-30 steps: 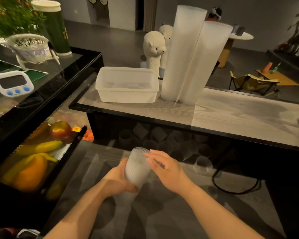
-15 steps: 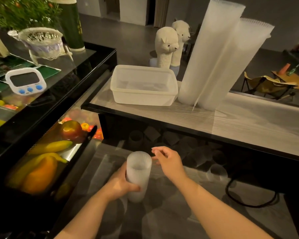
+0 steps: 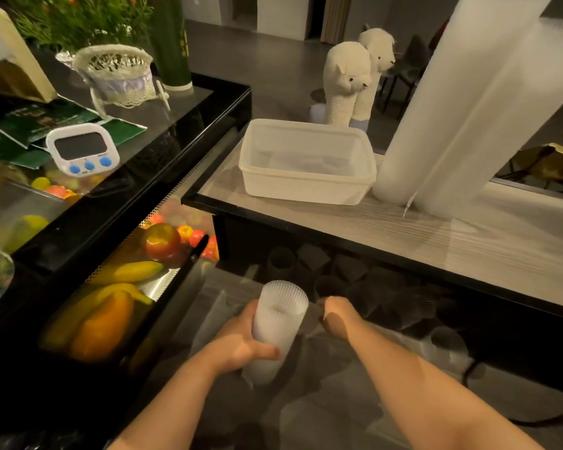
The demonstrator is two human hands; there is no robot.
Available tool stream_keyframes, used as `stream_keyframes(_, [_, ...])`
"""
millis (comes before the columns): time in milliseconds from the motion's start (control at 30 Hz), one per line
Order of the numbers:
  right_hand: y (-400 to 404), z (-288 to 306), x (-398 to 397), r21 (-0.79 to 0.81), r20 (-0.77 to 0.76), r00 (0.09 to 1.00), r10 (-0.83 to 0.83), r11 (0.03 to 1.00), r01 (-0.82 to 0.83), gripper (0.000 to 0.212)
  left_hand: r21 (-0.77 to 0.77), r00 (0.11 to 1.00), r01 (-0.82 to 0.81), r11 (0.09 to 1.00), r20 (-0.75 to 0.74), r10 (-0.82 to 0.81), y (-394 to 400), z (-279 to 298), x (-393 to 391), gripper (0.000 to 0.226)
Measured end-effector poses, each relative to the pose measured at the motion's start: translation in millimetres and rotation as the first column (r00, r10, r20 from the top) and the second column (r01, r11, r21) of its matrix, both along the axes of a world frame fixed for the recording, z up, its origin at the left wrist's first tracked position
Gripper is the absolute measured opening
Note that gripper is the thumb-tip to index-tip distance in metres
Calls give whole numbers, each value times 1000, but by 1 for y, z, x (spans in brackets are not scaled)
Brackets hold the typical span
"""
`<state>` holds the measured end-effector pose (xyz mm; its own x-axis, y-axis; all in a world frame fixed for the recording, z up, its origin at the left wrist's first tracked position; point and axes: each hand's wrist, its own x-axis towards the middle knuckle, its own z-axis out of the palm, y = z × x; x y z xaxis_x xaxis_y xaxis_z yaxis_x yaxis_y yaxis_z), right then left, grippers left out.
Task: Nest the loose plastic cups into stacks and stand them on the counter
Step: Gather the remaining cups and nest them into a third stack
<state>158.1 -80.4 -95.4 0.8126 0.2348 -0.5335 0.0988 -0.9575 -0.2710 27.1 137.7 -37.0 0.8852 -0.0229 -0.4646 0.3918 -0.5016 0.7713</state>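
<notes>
Left hand (image 3: 241, 344) was wrapped around a short cup stack (image 3: 278, 323), held upright low over the dim lower surface (image 3: 322, 414). Right hand (image 3: 338, 316) reached among loose cups (image 3: 338, 280) in shadow; couldn't tell its grip. Two tall stacks (image 3: 452, 125) stood upper right, tops cut off.

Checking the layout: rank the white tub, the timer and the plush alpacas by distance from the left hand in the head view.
From the left hand:
1. White tub, ahead on the counter.
2. Timer, far left on the glass case.
3. Plush alpacas, beyond the counter, on the floor.
</notes>
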Motion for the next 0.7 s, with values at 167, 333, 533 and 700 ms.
stream_keyframes(167, [-5, 23, -17, 149, 198, 971, -138, 983, 109, 37, 41, 998, 50, 998, -24, -49, -1, -4, 4, 95])
stream_keyframes(333, [-10, 71, -44, 572, 191, 801, -567, 728, 379, 33, 164, 989, 144, 976, -52, -138, -7, -7, 7, 91])
stream_keyframes(533, [-14, 119, -68, 876, -48, 782, -622, 349, 331, 25, 171, 981, 190, 967, -63, -182, -8, -4, 12, 91])
stream_keyframes(700, [-7, 118, -77, 871, -24, 872, -489, 417, 258, 30, 136, 978, 205, 969, -70, -197, -7, 1, 16, 87])
